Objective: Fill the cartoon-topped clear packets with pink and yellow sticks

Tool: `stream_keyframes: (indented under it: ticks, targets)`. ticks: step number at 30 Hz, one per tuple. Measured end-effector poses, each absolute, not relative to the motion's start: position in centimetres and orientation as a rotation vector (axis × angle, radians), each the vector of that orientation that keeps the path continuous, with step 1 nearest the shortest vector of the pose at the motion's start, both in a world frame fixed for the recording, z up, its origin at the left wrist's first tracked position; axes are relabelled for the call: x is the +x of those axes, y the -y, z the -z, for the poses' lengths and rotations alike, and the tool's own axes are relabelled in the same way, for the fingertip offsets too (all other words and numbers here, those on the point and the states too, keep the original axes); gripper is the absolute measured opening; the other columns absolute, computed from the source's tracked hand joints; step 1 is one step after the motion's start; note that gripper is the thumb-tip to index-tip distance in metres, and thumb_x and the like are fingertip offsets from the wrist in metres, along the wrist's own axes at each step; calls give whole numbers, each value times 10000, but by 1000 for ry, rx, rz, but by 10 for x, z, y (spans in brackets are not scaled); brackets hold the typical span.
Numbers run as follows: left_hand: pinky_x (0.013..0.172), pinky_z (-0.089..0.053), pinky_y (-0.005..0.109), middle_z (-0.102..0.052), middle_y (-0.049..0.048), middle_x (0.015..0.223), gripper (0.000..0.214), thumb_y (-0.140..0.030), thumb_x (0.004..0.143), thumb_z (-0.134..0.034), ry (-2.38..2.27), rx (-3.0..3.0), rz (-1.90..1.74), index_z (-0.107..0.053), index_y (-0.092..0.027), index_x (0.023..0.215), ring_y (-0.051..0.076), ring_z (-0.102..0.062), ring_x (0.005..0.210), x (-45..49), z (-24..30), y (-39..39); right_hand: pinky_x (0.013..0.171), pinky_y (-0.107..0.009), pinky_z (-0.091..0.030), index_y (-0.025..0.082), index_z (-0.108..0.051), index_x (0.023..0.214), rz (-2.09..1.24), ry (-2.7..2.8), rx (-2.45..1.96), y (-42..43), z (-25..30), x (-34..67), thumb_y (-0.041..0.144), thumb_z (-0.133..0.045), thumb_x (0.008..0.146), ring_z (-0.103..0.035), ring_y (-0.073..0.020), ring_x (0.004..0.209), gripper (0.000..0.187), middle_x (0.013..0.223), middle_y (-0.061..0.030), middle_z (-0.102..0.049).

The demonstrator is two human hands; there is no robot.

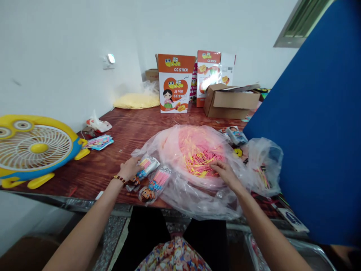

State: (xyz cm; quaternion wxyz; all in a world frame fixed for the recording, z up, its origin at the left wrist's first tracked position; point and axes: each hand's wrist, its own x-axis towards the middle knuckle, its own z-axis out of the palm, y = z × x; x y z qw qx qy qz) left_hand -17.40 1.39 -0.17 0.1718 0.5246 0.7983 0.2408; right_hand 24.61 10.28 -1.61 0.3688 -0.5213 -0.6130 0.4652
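Note:
My left hand [130,168] rests closed on a small printed packet of pink sticks [146,166] at the table's front. A second like packet [156,184] lies just to its right. My right hand [224,172] reaches into a pink basin [172,143] lined with a clear plastic bag [197,205], fingers pinched in a heap of pink and yellow sticks [200,160]. What those fingers hold is too small to make out.
A yellow fan [34,148] stands at the left. Orange CC Stick cartons [175,82], a brown cardboard box [229,101] and a yellow bag [137,101] line the back. A blue panel [316,124] walls the right. More packets [98,142] lie at left.

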Motion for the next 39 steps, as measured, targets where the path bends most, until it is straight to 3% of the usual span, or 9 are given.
stream_keyframes:
  ticks: [3, 7, 15, 20, 24, 27, 32, 36, 39]
  targets:
    - [876, -430, 438, -679, 157, 1107, 531, -346, 679, -685, -2340, 1542, -600, -653, -175, 1180, 372, -600, 1072, -169, 9, -10, 518, -261, -404, 174, -654, 720, -1160, 1629, -1335, -105, 21, 251, 453, -649, 660, -552, -143, 570, 286, 654, -17, -638]
    - [890, -442, 409, -664, 149, 1081, 553, -359, 721, -652, -2367, 1577, -592, -626, -146, 1231, 331, -611, 1038, -172, 15, -6, 517, -261, -378, 179, -647, 715, -1153, 1660, -1330, -108, 25, 252, 433, -634, 667, -529, -137, 557, 259, 634, -6, -617]
    - [733, -478, 319, -648, 46, 769, 270, -356, 683, -622, -2202, 1517, -836, -667, -152, 855, 215, -602, 759, -184, 14, -8, 578, -290, -435, 181, -661, 739, -1091, 1617, -1283, -103, 22, 238, 427, -625, 694, -578, -159, 587, 252, 684, -20, -647]
    - [647, -470, 277, -620, 2, 743, 434, -505, 562, -742, -1844, 1323, -1204, -571, -174, 784, 159, -560, 677, -164, -20, 0, 572, -265, -456, 196, -668, 756, -1298, 1590, -1117, -73, -3, 197, 392, -635, 734, -606, -153, 622, 199, 692, -2, -647]
    - [675, -470, 262, -620, -6, 775, 413, -419, 564, -820, -1521, 1228, -1337, -591, -182, 812, 153, -574, 720, -107, -44, 11, 584, -255, -476, 235, -685, 898, -1531, 1631, -929, -38, -21, 146, 375, -654, 765, -627, -153, 712, 195, 843, -1, -693]
    - [658, -464, 258, -619, -8, 758, 326, -377, 636, -795, -1382, 1223, -1288, -603, -183, 816, 144, -576, 691, -65, -44, 21, 586, -260, -469, 255, -675, 957, -1556, 1631, -812, -26, -26, 121, 398, -676, 784, -617, -161, 744, 224, 923, -13, -699]
    - [650, -453, 250, -616, -11, 769, 303, -348, 658, -772, -1362, 1239, -1290, -607, -180, 848, 133, -562, 675, -58, -32, 22, 460, -215, -380, 214, -622, 760, -1577, 1481, -885, -40, -23, 132, 395, -663, 733, -577, -117, 568, 188, 696, 18, -637]
    - [623, -457, 274, -598, -20, 707, 313, -327, 682, -708, -1601, 1310, -1126, -608, -177, 937, 162, -569, 646, -90, -8, 17, 445, -182, -391, 191, -629, 779, -1523, 1430, -995, -54, -11, 151, 340, -657, 691, -600, -103, 573, 175, 711, 23, -647]
    - [743, -487, 334, -660, 39, 797, 253, -247, 743, -618, -1915, 1565, -873, -632, -168, 983, 230, -632, 789, -97, 17, 15, 420, -173, -379, 188, -637, 792, -1528, 1461, -1084, -51, 0, 153, 322, -632, 703, -572, -96, 523, 161, 651, 32, -633]
